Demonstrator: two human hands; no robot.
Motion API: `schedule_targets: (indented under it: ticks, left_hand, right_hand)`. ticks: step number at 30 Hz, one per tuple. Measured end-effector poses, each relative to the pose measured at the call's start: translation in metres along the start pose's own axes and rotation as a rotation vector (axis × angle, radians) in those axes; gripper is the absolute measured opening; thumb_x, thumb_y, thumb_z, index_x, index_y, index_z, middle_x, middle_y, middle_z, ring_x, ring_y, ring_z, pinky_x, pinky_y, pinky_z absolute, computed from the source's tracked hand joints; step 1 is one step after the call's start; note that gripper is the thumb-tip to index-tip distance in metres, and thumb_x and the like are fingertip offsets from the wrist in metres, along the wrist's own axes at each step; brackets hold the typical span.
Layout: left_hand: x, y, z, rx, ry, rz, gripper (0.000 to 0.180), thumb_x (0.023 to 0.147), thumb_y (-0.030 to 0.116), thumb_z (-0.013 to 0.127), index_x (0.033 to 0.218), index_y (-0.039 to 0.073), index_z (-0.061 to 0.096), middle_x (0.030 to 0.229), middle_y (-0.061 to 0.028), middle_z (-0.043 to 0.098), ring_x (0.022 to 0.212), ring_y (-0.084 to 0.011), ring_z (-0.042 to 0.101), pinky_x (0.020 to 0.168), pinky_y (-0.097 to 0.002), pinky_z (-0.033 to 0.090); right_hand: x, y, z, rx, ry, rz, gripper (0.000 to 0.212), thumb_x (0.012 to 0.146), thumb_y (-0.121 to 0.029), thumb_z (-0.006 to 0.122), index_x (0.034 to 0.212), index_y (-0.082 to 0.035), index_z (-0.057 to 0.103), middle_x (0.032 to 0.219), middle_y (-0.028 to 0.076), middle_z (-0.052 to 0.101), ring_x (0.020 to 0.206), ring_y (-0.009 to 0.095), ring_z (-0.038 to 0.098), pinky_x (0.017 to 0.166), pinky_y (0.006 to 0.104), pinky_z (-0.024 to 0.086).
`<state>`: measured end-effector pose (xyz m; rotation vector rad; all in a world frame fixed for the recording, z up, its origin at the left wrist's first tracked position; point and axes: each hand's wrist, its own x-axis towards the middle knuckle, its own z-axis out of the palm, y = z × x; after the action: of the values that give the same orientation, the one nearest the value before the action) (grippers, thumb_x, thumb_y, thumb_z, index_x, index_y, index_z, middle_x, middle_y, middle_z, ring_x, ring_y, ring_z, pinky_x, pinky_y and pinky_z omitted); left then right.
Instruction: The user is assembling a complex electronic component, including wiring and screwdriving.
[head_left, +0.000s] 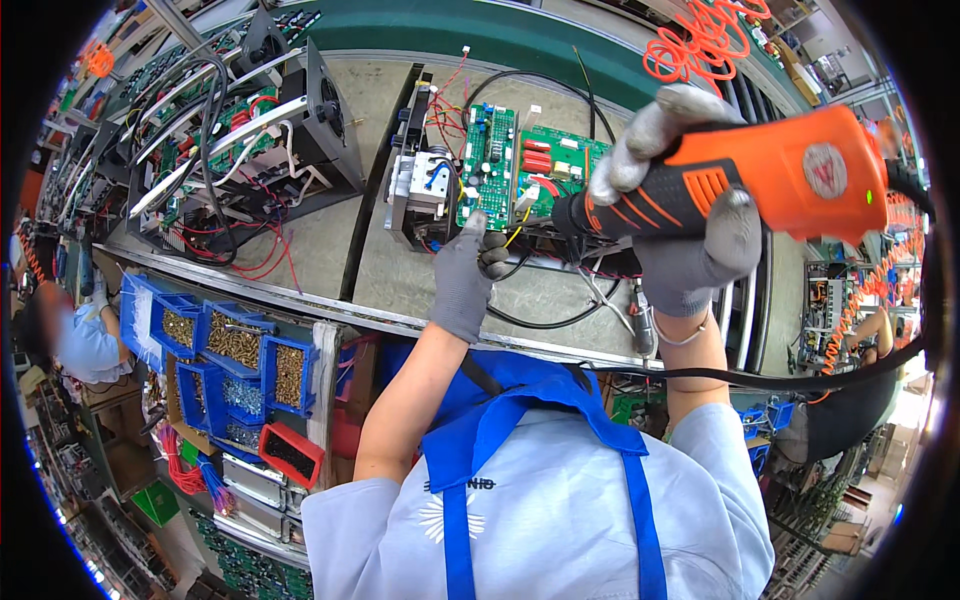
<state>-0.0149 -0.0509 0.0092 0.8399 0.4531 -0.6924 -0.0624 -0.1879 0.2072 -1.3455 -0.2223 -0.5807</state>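
My right hand [680, 190], in a grey glove, is wrapped round an orange and black electric screwdriver [790, 175]. The tool lies almost level, its black nose toward the green circuit boards; its tip is hidden. My left hand [465, 275], also gloved, is closed at the near edge of the left circuit board [488, 165], one fingertip touching its lower corner. What those fingers grip, if anything, I cannot make out. Behind the tool's nose sits a second green board [560, 155] with red parts. A silver metal block [430, 185] stands left of my left hand.
A dark-framed unit [320, 130] with loose wires stands on the left of the bench [400, 290]. Blue bins [235, 335] of screws hang below the front edge. A black cable [800, 380] crosses at right; a coiled orange hose [705, 45] hangs behind. Other people work at both sides.
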Motion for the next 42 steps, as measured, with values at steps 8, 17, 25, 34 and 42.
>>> schedule_targets:
  ticks: [8,17,25,34,42]
  left_hand:
    - [-0.005,0.002,0.006,-0.020,0.047,0.034,0.026,0.094,0.029,0.065,0.092,0.004,0.060,0.076,-0.0058,0.061,0.056,-0.0097,0.052,0.044,-0.0224,0.038]
    - [-0.002,0.004,0.005,-0.056,-0.024,0.028,0.028,0.094,0.031,0.066,0.091,0.004,0.059,0.076,-0.0062,0.060,0.057,-0.0109,0.053,0.045,-0.0228,0.041]
    - [-0.055,-0.001,-0.035,-0.057,-0.220,-0.017,0.037,0.100,0.014,0.046,0.132,-0.004,0.047,0.109,-0.0170,0.063,0.096,-0.0199,0.067,0.079,-0.0280,0.059]
    - [-0.067,-0.002,-0.039,-0.064,-0.498,-0.063,0.037,0.100,0.023,0.055,0.127,-0.002,0.052,0.105,-0.0107,0.064,0.082,-0.0124,0.062,0.061,-0.0198,0.049]
    - [-0.070,0.007,-0.022,-0.206,-0.321,-0.075,0.026,0.097,0.017,0.061,0.119,0.003,0.060,0.094,-0.0050,0.062,0.081,-0.0116,0.059,0.061,-0.0197,0.049]
  right_hand:
    - [0.034,0.021,0.003,0.054,-0.164,0.019,0.059,0.089,-0.042,0.053,0.128,0.003,0.049,0.097,0.010,0.055,0.079,0.017,0.059,0.067,0.0350,0.053]
    - [0.044,0.005,0.019,0.049,-0.126,0.174,0.056,0.088,-0.031,0.068,0.127,0.005,0.049,0.091,0.009,0.060,0.075,0.016,0.063,0.065,0.0313,0.056]
    - [0.009,-0.029,-0.029,0.455,-0.480,-0.264,0.095,0.078,-0.055,0.071,0.138,0.010,0.037,0.096,0.010,0.056,0.073,0.020,0.062,0.060,0.0346,0.058]
    - [-0.050,-0.049,-0.042,0.426,-0.241,-0.370,0.077,0.080,-0.042,0.075,0.136,0.002,0.046,0.084,0.006,0.051,0.060,0.013,0.052,0.050,0.0289,0.055]
    - [-0.057,-0.049,-0.031,0.398,-0.041,-0.449,0.075,0.074,-0.041,0.078,0.129,0.004,0.051,0.078,0.002,0.043,0.055,0.007,0.044,0.043,0.0199,0.051]
